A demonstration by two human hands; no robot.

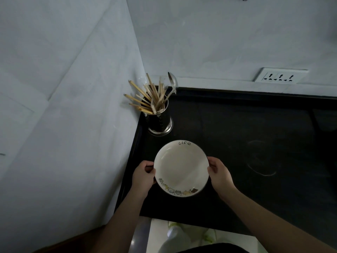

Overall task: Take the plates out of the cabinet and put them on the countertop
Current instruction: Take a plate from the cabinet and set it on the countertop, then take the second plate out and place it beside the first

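A round cream plate (181,168), with the word "life" at its far rim and small cartoon figures along its near rim, is over the left part of the black countertop (246,136). My left hand (144,175) grips its left rim and my right hand (218,173) grips its right rim. Whether the plate touches the counter I cannot tell. The cabinet is out of view.
A metal utensil holder (160,123) with several wooden chopsticks and a ladle stands in the counter's back left corner, just beyond the plate. White walls close the left and back sides. A wall socket strip (280,76) is at the back right.
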